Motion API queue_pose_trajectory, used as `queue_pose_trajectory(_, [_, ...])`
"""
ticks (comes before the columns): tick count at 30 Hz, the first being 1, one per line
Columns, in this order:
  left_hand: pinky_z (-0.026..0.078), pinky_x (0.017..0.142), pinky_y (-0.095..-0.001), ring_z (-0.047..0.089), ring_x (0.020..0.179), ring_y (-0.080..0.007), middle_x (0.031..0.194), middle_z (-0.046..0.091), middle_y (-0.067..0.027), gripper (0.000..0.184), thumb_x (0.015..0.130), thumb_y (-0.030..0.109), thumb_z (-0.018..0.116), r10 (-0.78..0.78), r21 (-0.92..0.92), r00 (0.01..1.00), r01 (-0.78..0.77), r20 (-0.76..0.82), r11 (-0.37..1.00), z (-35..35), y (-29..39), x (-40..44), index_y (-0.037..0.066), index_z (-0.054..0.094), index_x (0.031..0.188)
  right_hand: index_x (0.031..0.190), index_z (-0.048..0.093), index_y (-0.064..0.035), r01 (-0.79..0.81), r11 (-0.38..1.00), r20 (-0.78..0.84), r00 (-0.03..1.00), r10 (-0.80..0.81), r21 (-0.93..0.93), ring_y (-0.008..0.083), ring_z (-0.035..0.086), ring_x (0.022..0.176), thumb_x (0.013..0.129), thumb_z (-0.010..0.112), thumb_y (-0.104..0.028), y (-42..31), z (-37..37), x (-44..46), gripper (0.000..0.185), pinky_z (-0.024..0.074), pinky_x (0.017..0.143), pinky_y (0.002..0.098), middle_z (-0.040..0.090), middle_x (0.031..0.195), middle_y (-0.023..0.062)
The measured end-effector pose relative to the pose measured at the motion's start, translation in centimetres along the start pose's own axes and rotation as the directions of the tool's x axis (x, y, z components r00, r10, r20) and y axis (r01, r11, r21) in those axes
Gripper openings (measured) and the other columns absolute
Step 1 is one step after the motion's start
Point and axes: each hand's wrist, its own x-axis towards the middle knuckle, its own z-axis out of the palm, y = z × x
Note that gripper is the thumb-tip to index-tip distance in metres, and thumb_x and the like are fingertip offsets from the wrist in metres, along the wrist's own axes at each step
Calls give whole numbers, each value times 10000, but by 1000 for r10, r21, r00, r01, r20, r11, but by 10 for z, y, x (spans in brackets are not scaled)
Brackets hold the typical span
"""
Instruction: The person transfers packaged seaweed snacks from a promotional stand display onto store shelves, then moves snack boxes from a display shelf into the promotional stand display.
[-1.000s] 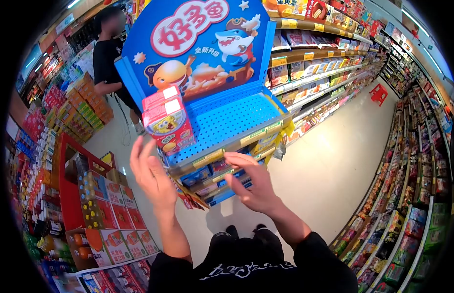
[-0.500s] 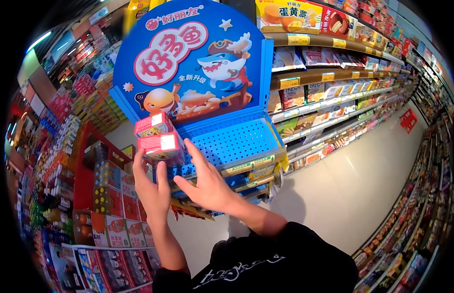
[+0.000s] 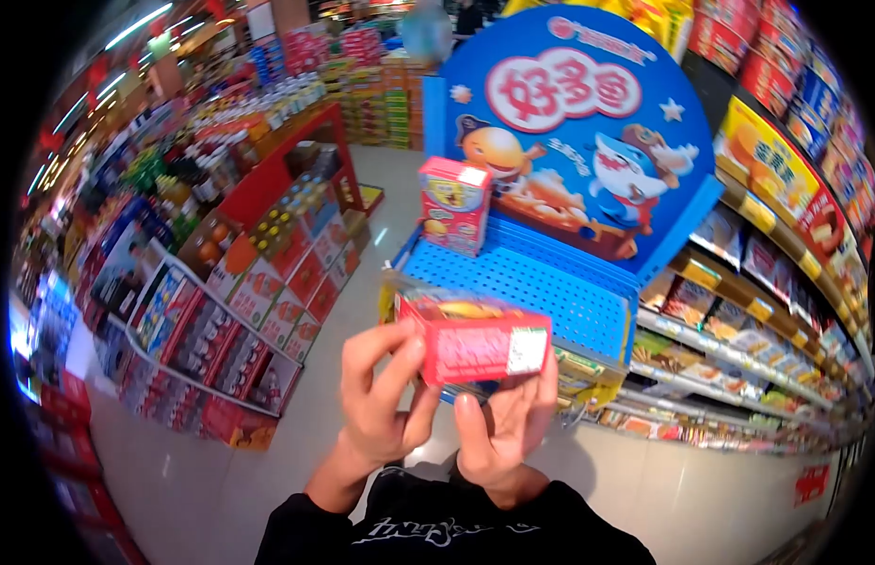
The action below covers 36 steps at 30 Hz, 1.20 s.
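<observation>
A pink-red snack box (image 3: 482,348) is held up in front of my chest, tilted so that a narrow face with a white barcode label faces me. My left hand (image 3: 385,391) grips its left end, thumb below and fingers at the side. My right hand (image 3: 508,419) holds it from beneath and at the right end, with part of its fingers behind the box. Beyond them a similar pink box (image 3: 454,209) stands upright at the left end of the blue perforated shelf (image 3: 560,297), in front of the round blue header board (image 3: 574,104) with cartoon sea characters.
On the right, long supermarket shelves (image 3: 738,301) carry packaged snacks. To the left stand a rack of packs (image 3: 211,339) and stacked drink cartons (image 3: 296,282). Pale tiled floor (image 3: 221,499) runs between them, and a red sign (image 3: 812,485) lies at the far right.
The front box has been lifted off the shelf and brought toward me in both hands. The other box stays on the shelf. My view has swung left.
</observation>
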Motion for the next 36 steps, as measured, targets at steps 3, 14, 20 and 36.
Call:
queue_pose_trajectory(3, [466, 896, -439, 546, 1110, -339, 1311, 518, -213, 707, 815, 64, 785, -14, 18, 1000, 14, -19, 1000, -18, 13, -14, 79, 493, 1459, 1585, 36, 120, -72, 997, 50, 996, 71, 9, 351, 362, 1462, 845, 583, 55, -17, 6, -15, 922, 264, 1228, 504, 283, 1586, 322])
queue_pose_trajectory(14, [429, 924, -426, 486, 1106, -313, 1328, 428, -196, 833, 849, 147, 782, -16, 59, 992, 24, -124, 998, -149, 16, -99, 194, 410, 1593, 1552, 144, 143, -102, 988, 93, 991, 91, 118, 430, 419, 1421, 821, 625, 57, -72, 117, -93, 880, 339, 1186, 542, 367, 1514, 341])
queue_pose_trajectory(20, [491, 932, -454, 492, 1207, -366, 1492, 415, -291, 785, 840, 91, 773, -171, 132, 944, 215, -282, 968, -258, 7, -166, 227, 470, 1551, 1556, 177, 115, -205, 977, 344, 923, 174, 55, 423, 401, 1435, 863, 660, 25, -90, 207, -155, 849, 324, 1198, 520, 329, 1537, 315])
queue_pose_trajectory(36, [509, 991, -490, 585, 1210, -453, 1467, 474, -343, 890, 884, 23, 701, -329, 267, 902, 402, -278, 876, -384, -38, -232, 196, 281, 1650, 1531, 185, 168, -306, 932, 396, 894, 211, 196, 355, 357, 1428, 849, 692, 30, -61, 372, -224, 861, 285, 1202, 447, 287, 1513, 255])
